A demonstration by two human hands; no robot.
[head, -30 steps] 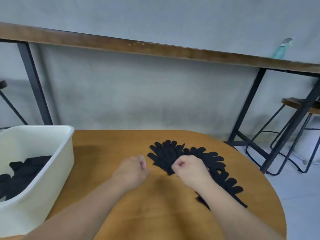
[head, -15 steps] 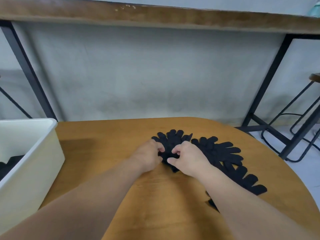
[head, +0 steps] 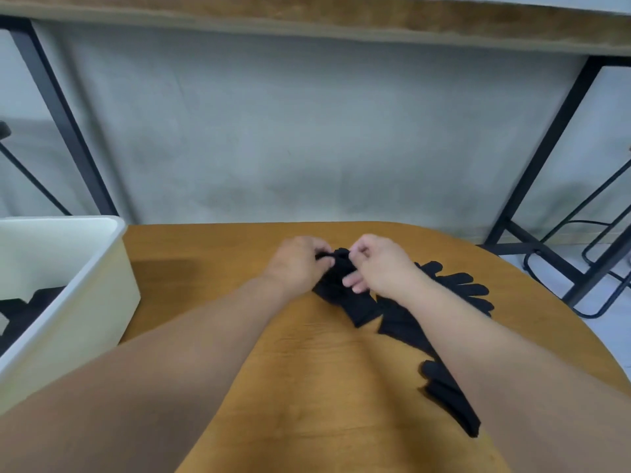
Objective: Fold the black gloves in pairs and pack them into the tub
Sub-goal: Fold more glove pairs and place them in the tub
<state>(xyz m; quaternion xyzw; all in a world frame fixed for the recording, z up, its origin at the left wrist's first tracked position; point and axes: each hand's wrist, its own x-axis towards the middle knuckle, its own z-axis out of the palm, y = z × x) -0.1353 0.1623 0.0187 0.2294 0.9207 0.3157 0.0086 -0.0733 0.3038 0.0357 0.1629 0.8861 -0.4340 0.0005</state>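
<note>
A pair of black gloves [head: 355, 303] lies at the middle of the wooden table, its finger end bunched up between my hands. My left hand [head: 297, 264] pinches that bunched end from the left and my right hand [head: 379, 266] pinches it from the right, with some fingers spread lower on the cloth. More black gloves [head: 461, 290] lie fanned out to the right, partly hidden under my right forearm, and another glove [head: 450, 394] lies nearer me. The cream tub [head: 85, 302] stands at the left with folded black gloves [head: 30, 308] inside.
The round wooden table [head: 211, 268] has its curved edge at the far side and right. Behind it are a grey wall, a long shelf on black metal legs [head: 71, 131] and a black stool frame [head: 601, 254] at the right.
Both hands have moved forward along the glove pair to its finger end and gathered it up; the glove fingers, spread flat before, are now bunched between my hands.
</note>
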